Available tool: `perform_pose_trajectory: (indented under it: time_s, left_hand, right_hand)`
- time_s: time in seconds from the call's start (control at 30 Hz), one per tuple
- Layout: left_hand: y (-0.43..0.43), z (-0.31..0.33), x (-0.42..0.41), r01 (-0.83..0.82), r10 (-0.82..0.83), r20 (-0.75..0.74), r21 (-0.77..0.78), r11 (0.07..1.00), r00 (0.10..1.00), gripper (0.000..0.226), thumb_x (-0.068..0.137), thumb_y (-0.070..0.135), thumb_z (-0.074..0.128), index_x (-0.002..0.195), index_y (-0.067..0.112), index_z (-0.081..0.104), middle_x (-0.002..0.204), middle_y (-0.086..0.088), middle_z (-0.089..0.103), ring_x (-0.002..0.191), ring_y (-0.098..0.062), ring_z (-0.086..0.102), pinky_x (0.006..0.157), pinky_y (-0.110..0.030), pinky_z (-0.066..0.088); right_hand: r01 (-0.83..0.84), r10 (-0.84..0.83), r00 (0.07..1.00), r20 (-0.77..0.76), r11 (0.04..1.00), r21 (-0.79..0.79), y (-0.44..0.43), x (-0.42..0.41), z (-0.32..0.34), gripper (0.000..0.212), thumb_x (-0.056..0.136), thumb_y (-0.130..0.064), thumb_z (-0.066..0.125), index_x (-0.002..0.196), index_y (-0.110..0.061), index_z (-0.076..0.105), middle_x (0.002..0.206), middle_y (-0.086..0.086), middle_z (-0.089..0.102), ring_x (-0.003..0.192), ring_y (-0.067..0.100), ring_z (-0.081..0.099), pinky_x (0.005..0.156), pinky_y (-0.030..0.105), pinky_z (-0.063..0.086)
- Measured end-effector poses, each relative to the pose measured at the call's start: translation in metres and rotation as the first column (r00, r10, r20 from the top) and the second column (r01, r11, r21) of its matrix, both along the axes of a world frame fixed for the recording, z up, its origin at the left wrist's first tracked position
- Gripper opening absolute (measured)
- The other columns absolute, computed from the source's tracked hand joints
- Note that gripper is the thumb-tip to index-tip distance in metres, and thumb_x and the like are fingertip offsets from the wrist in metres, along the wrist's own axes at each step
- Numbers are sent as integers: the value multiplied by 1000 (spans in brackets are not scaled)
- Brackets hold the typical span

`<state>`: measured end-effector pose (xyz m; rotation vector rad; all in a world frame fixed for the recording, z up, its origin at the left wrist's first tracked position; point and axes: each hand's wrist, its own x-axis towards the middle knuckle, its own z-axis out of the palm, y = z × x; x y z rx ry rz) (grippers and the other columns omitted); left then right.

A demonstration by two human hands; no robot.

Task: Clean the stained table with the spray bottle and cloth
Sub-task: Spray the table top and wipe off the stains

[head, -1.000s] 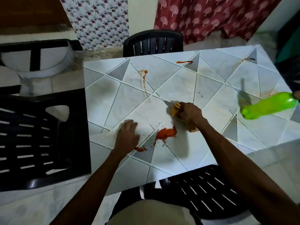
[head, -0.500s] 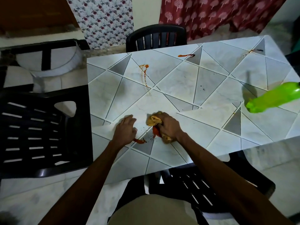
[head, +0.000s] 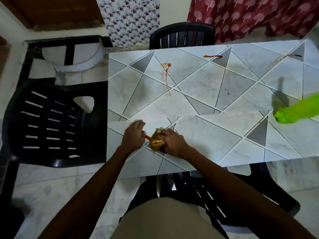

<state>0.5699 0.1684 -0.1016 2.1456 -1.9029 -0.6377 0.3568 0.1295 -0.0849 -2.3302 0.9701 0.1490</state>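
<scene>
Right grip [head: 172, 142] clenches a wadded yellow cloth [head: 157, 143] onto the counter [head: 215, 135], over a red smear [head: 147, 137]. Left grip [head: 133, 135], just left of the cloth, rests on the counter and holds nothing. The green spray bottle [head: 296, 111] sits far right of the cloth. The job looks barely begun: beyond the cloth an orange streak [head: 166, 73], a red squiggle [head: 212, 56] and corner marks [head: 291, 56] remain unwiped. No readable writing anywhere.

one head-worn wide-angle view looks steeply down, close over the table [head: 224, 135].
</scene>
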Motion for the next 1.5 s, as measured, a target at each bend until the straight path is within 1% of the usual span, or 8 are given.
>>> perform_pose_trajectory:
  time_s: [0.33, 0.53, 0.63, 0.77, 0.83, 1.17, 1.37, 1.5]
  left_hand:
    - [50, 0, 3, -280, 273, -106, -60, 958, 956, 56, 95, 20, 59, 147, 8, 39, 151, -13, 41, 138, -28, 40, 113, -42, 34]
    - [82, -7, 8, -331, 327, -126, -10, 944, 936, 63, 90, 18, 66, 146, 6, 39, 149, -14, 40, 133, -31, 42, 109, -45, 39]
    - [91, -10, 5, -351, 350, -113, 10, 936, 930, 64, 90, 20, 67, 146, 6, 39, 149, -14, 40, 135, -31, 41, 110, -44, 37]
    - [92, -9, 0, -364, 362, -120, 5, 931, 925, 64, 89, 21, 68, 145, 6, 40, 148, -14, 42, 135, -31, 41, 111, -41, 36]
    - [91, -8, -3, -360, 356, -124, -11, 933, 926, 63, 90, 21, 68, 145, 6, 41, 148, -14, 42, 135, -31, 41, 111, -42, 35]
    - [49, -3, -36, -166, 145, -124, -188, 968, 982, 45, 88, 14, 69, 130, 6, 56, 138, -14, 54, 127, -30, 50, 105, -41, 42]
    - [2, -6, -70, 23, -49, -134, -185, 982, 990, 38, 89, 13, 64, 127, 7, 61, 133, -11, 55, 125, -27, 51, 108, -39, 42]
    - [-30, -7, -89, 130, -142, -96, -125, 984, 985, 41, 88, 16, 63, 128, 9, 59, 132, -11, 56, 122, -30, 53, 106, -42, 44]
  right_hand:
    - [147, -151, 987, 59, 987, 66, 12, -6, 6, 62, 80, -34, 50, 142, -36, 57, 148, -1, 53, 130, 26, 55, 94, 33, 49]
    - [109, -113, 990, 88, 993, 45, 22, -4, 5, 51, 85, -39, 64, 136, -36, 61, 142, -3, 57, 121, 27, 59, 95, 34, 53]
    - [88, -95, 991, 98, 993, 73, 26, -5, -10, 54, 79, -52, 56, 132, -39, 60, 135, -5, 59, 114, 25, 62, 91, 41, 56]
    - [123, -143, 983, 115, 979, 160, 22, -11, 16, 56, 79, -33, 50, 133, -27, 64, 137, 2, 59, 120, 25, 60, 96, 29, 49]
    - [209, -245, 956, 163, 954, 214, 12, -19, 25, 57, 78, -28, 52, 133, -21, 65, 135, 7, 61, 121, 28, 60, 98, 35, 51]
    - [648, -827, 529, 191, 539, 538, -39, -99, 55, 46, 92, 0, 58, 134, -17, 64, 123, 1, 68, 111, 17, 63, 94, 26, 45]
    - [763, -965, 239, 104, 253, 594, -61, -171, 54, 42, 93, 1, 55, 133, -9, 62, 122, 13, 68, 104, 29, 65, 92, 37, 53]
    - [750, -998, 11, 60, 48, 660, -71, -222, 49, 37, 96, 0, 55, 132, -8, 59, 106, 13, 69, 85, 26, 67, 71, 33, 55]
